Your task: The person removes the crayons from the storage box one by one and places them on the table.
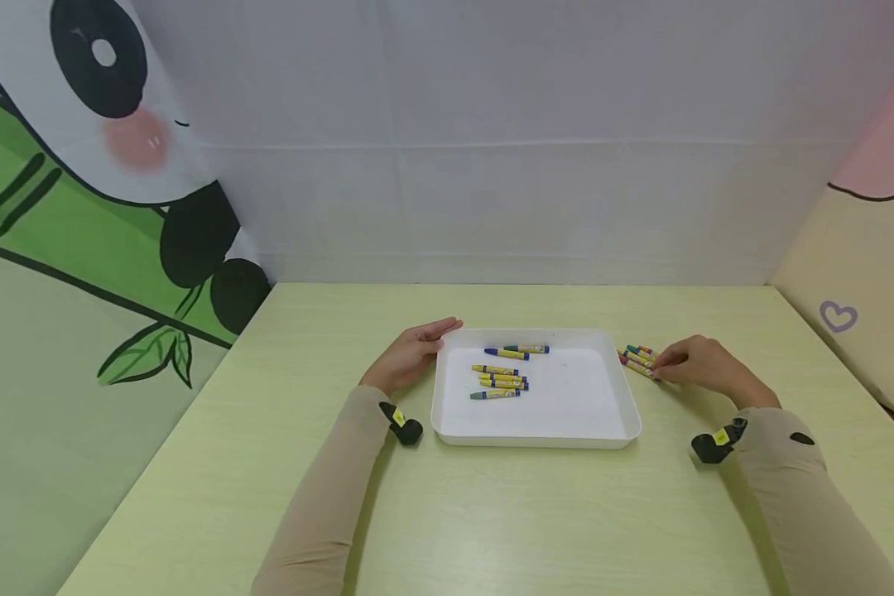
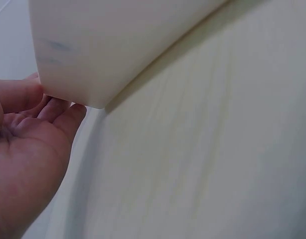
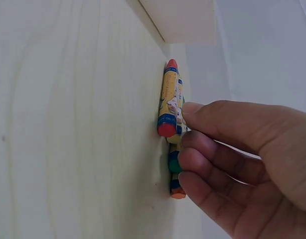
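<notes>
Left hand (image 1: 411, 352) flat-fingered against white tray (image 1: 611, 418) at 9 o'clock, right hand (image 1: 696, 362) fingers curled, touching loose crayons (image 1: 636, 359) at 3 o'clock, six crayons in tray (image 1: 502, 377), bench (image 1: 492, 513).

from my head cam the loose crayons (image 1: 636, 360) by the right hand (image 1: 696, 362) are too small to count, and colours run together. right wrist cam: the fingertips (image 3: 193, 110) cover the far crayons in that bunch (image 3: 172, 124), so i can't tell if the grip pinches one or only touches. tray (image 3: 183, 20) cut off by the top edge there. left wrist cam: left hand (image 2: 23, 149) cut by the left edge, fingertips tucked behind the tray corner (image 2: 88, 74); tray inside not visible. both forearms run off the bottom of the head cam.
</notes>
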`<state>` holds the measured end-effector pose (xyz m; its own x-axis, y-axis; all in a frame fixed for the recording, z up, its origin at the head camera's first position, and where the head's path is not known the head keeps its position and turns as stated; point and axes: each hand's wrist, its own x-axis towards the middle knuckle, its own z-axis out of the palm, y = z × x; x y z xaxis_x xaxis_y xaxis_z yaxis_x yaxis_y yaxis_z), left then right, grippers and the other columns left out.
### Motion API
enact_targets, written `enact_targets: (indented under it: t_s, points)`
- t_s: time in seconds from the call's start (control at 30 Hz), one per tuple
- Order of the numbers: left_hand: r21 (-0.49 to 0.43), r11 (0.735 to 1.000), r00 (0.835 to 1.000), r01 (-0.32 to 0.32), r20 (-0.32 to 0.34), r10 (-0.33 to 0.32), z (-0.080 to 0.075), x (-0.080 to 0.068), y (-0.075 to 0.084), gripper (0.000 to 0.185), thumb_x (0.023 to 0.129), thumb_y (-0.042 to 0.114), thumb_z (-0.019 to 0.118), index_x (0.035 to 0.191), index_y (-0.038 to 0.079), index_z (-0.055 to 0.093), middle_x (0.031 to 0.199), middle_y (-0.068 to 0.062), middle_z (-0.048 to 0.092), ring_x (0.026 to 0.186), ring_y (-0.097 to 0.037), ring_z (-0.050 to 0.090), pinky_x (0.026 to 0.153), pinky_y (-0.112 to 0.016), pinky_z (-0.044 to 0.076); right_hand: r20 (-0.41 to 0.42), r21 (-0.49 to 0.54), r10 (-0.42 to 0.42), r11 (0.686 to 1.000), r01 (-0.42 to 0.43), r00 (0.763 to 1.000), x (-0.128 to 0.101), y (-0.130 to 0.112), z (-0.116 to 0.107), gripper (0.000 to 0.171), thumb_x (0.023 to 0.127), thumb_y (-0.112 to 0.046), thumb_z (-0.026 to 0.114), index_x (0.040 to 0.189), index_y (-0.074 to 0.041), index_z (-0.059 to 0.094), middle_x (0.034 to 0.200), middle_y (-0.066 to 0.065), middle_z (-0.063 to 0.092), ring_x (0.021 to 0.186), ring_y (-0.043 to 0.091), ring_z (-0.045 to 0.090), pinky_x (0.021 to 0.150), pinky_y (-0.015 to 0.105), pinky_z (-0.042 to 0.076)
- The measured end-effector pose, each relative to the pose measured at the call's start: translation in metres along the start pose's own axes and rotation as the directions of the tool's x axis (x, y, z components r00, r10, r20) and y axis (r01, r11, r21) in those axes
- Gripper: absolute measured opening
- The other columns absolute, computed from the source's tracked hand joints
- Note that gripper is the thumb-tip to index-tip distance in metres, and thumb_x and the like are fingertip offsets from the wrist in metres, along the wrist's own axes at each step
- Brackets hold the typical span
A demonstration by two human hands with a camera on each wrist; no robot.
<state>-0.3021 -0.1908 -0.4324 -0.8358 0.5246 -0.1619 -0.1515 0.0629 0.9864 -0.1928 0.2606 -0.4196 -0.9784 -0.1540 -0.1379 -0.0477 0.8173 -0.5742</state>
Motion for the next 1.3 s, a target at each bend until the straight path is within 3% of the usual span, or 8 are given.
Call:
enact_targets:
  t_s: [0.4, 0.8, 1.1, 1.3]
  points:
    - [-0.007, 1.0, 1.0, 0.006, 0.011, -0.006, -0.002, 0.004, -0.002, 0.048, 0.102, -0.001, 0.035, 0.148, 0.012, 0.038, 0.154, 0.0, 0.037, 0.144, -0.018, 0.03, 0.118, -0.037, 0.028, -0.046, 0.019, -0.027, 0.999, 0.028, 0.999, 0.003, -0.016, -0.008, 0.032, 0.092, -0.024, 0.065, 0.11, 0.002, 0.069, 0.1, 0.013, 0.072, 0.081, 0.014, 0.06, 0.065, 0.028, 0.05]
    - [-0.016, 1.0, 1.0, -0.001, 0.019, 0.002, -0.003, 0.007, -0.004, 0.049, 0.102, -0.001, 0.034, 0.149, 0.011, 0.036, 0.154, -0.001, 0.037, 0.145, -0.018, 0.029, 0.118, -0.037, 0.028, -0.053, 0.043, -0.017, 0.999, 0.019, 0.998, 0.009, -0.031, -0.012, 0.036, 0.092, -0.033, 0.063, 0.114, -0.005, 0.069, 0.108, 0.012, 0.07, 0.091, 0.02, 0.062, 0.067, 0.03, 0.05]
    - [-0.016, 1.0, 1.0, 0.011, 0.009, -0.011, -0.004, 0.009, -0.007, 0.048, 0.102, -0.001, 0.036, 0.148, 0.013, 0.039, 0.154, 0.0, 0.038, 0.144, -0.017, 0.03, 0.118, -0.037, 0.028, -0.046, 0.048, -0.037, 0.998, 0.039, 0.998, 0.016, -0.044, -0.009, 0.034, 0.094, -0.03, 0.061, 0.115, -0.004, 0.069, 0.113, 0.014, 0.068, 0.104, 0.03, 0.062, 0.082, 0.043, 0.053]
    - [-0.032, 0.999, 1.0, -0.002, -0.019, 0.001, 0.001, 0.023, -0.001, 0.048, 0.102, -0.001, 0.035, 0.148, 0.012, 0.038, 0.154, 0.0, 0.038, 0.144, -0.018, 0.03, 0.118, -0.037, 0.028, -0.021, 0.036, -0.097, 0.995, 0.097, 0.995, 0.043, -0.048, -0.028, 0.033, 0.094, -0.028, 0.062, 0.113, -0.003, 0.069, 0.113, 0.015, 0.069, 0.104, 0.03, 0.062, 0.086, 0.045, 0.053]
